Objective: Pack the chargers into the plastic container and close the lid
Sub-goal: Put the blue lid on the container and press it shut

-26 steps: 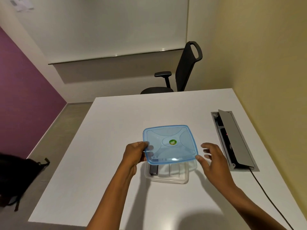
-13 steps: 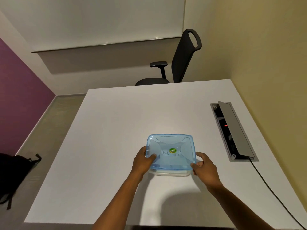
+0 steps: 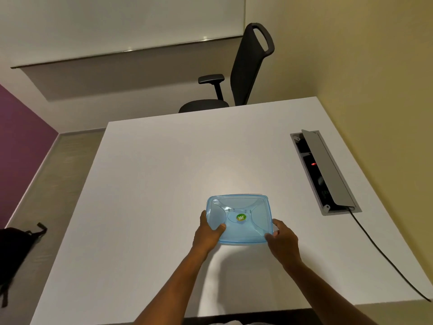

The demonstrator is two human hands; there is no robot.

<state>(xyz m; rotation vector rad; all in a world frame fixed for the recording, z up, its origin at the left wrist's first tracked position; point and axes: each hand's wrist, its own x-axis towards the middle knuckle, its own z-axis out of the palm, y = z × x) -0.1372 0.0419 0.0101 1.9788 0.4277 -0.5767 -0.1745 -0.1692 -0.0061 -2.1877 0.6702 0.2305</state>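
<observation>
A translucent blue lid (image 3: 241, 208) with a round green sticker lies flat on top of the plastic container, covering it fully. The container stands on the white table (image 3: 164, 179) near its front edge. My left hand (image 3: 207, 233) grips the lid's near left corner, thumb pressed on top. My right hand (image 3: 282, 239) holds the near right corner, fingers curled around the rim. The chargers are hidden beneath the lid.
An open grey cable hatch (image 3: 328, 170) with a red light is set into the table at the right, and a black cable (image 3: 384, 256) runs from it off the front edge. A black office chair (image 3: 243, 73) stands behind the table. A dark bag (image 3: 16, 249) lies on the floor at left.
The lid came down from above the open container and now sits on it. Both hands closed onto its near corners. The chargers went out of sight.
</observation>
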